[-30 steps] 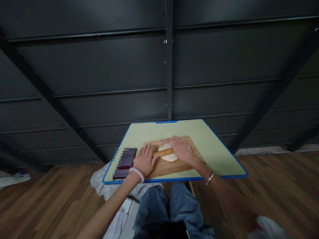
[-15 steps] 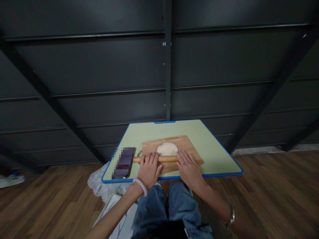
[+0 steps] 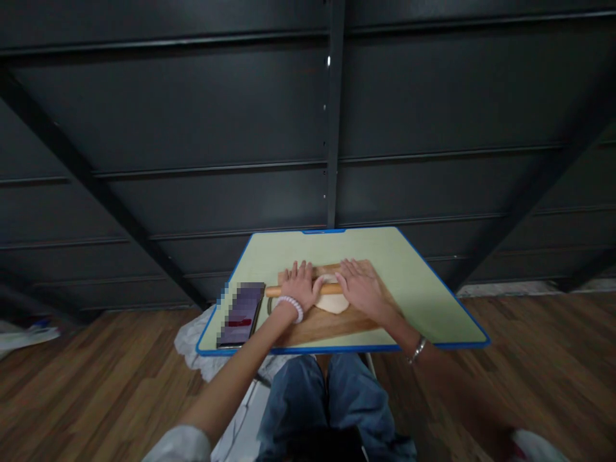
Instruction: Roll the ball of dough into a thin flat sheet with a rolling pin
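A wooden rolling pin (image 3: pixel 328 289) lies across a pale flat piece of dough (image 3: pixel 333 303) on a wooden cutting board (image 3: pixel 327 324). My left hand (image 3: pixel 301 285) lies flat on the pin's left part, fingers stretched forward. Resting flat on the pin's right part is my right hand (image 3: pixel 360 288), fingers also extended. The pin's left end sticks out past my left hand.
The board sits on a small light-green table with a blue rim (image 3: pixel 433 301). A phone (image 3: pixel 240 313) lies at the table's left front. Dark metal panels rise behind. Wood floor surrounds it, with white cloth (image 3: pixel 192 350) at the left and my jeans-clad knees (image 3: pixel 332 398) below.
Both hands have pushed the rolling pin away from me, from the board's near edge onto the middle of the dough.
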`<state>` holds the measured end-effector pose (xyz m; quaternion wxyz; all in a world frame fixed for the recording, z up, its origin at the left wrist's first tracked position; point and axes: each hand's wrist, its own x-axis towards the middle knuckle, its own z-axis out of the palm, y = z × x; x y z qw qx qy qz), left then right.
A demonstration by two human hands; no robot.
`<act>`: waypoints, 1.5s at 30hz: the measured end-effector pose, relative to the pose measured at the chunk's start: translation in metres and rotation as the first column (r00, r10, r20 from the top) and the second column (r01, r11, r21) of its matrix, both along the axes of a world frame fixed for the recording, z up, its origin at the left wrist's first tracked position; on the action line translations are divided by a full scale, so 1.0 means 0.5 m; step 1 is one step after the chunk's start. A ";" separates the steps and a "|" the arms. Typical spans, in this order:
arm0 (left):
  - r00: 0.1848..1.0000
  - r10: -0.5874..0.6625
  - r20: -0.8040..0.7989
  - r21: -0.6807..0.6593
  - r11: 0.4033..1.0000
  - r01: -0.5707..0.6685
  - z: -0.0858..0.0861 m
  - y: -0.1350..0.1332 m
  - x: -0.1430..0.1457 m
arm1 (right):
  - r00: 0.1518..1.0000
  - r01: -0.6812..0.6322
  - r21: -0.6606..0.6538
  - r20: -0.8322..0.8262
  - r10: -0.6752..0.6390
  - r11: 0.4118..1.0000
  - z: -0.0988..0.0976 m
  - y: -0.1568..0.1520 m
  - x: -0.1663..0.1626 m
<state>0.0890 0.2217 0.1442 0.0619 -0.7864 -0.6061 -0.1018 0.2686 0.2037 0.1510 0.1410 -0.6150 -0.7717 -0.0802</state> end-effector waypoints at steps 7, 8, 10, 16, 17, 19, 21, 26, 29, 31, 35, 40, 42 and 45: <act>1.000 0.027 0.011 -0.163 0.986 -0.025 0.011 0.060 0.004 | 0.999 -0.019 -0.237 0.022 0.025 0.971 0.041 0.052 0.001; 1.000 0.023 0.016 -0.192 0.981 -0.020 0.015 0.066 0.004 | 0.999 -0.026 -0.284 0.014 0.031 0.958 0.045 0.063 0.001; 1.000 0.009 0.024 -0.242 0.970 -0.003 0.022 0.081 0.005 | 1.000 -0.028 -0.384 -0.016 0.023 0.923 0.048 0.090 0.004; 0.997 -0.077 0.008 -0.245 0.967 0.077 0.033 0.131 0.008 | 0.994 -0.099 -0.544 -0.087 0.061 0.833 0.029 0.182 0.014; 0.997 -0.076 0.002 -0.238 0.968 0.074 0.033 0.139 0.008 | 0.993 -0.108 -0.546 -0.093 0.068 0.831 0.025 0.193 0.013; 0.998 -0.061 -0.011 -0.230 0.972 0.057 0.032 0.150 0.007 | 0.992 -0.119 -0.513 -0.105 0.076 0.850 0.016 0.211 0.011; 0.999 -0.036 -0.024 -0.226 0.974 0.030 0.030 0.160 0.007 | 0.990 -0.124 -0.415 -0.113 0.084 0.901 0.008 0.225 0.008; 0.999 0.028 -0.039 -0.189 0.981 -0.035 0.033 0.186 0.008 | 0.993 -0.106 -0.163 -0.075 0.095 0.981 -0.007 0.244 0.007; 0.998 0.044 -0.040 -0.178 0.983 -0.050 0.040 0.204 0.011 | 0.995 -0.090 -0.135 -0.058 0.083 0.987 -0.008 0.234 0.012; 0.999 0.033 -0.040 -0.177 0.983 -0.039 0.043 0.212 0.013 | 0.996 -0.087 -0.132 -0.040 0.082 0.987 -0.004 0.216 0.016; 0.999 0.023 -0.035 -0.159 0.987 -0.028 0.038 0.207 0.012 | 0.999 -0.047 -0.107 -0.012 0.046 0.993 0.012 0.171 0.014; 1.000 0.018 -0.015 -0.108 0.994 -0.020 0.025 0.173 0.004 | 1.000 0.001 -0.071 -0.014 -0.002 0.997 0.028 0.132 0.002; 1.000 -0.006 -0.004 -0.073 0.997 0.005 0.023 0.156 0.002 | 1.000 0.014 -0.079 -0.019 -0.015 0.997 0.029 0.120 0.000; 0.999 -0.043 -0.025 -0.030 0.999 0.042 0.022 0.131 0.000 | 0.999 0.025 -0.076 -0.024 -0.027 0.997 0.024 0.100 -0.001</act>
